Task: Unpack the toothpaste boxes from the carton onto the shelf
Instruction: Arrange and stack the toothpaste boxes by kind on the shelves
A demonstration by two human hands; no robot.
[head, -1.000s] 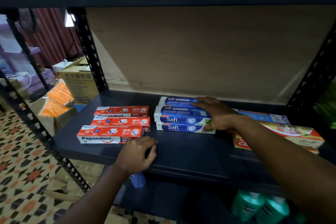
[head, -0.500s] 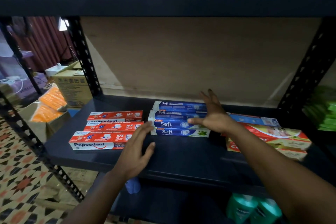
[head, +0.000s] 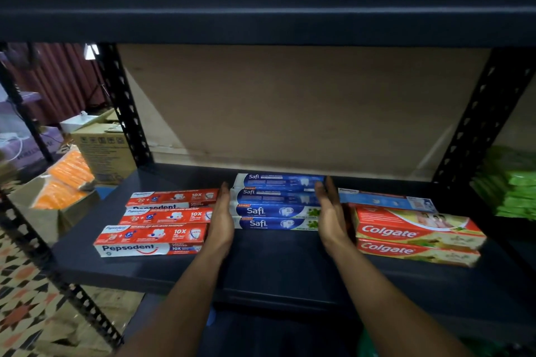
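Several blue Safi toothpaste boxes (head: 277,200) lie stacked at the middle of the dark shelf (head: 275,266). My left hand (head: 222,219) lies flat against the stack's left ends, fingers straight. My right hand (head: 330,211) lies flat against its right ends, fingers straight. Three red Pepsodent boxes (head: 162,220) lie in a row to the left. Two red Colgate boxes (head: 414,236) lie stacked to the right, with a pale blue box (head: 385,200) behind them. No carton shows near my hands.
A brown backboard (head: 290,101) closes the shelf's rear; black perforated posts (head: 123,104) stand at both sides and another shelf hangs overhead. Left of the rack are a cardboard box (head: 101,151) and orange packs (head: 63,180). Green packs (head: 513,185) lie at the right.
My left hand left the shelf's front edge and moved up to the Safi stack's left end. My right hand came off the stack's top to its right end.
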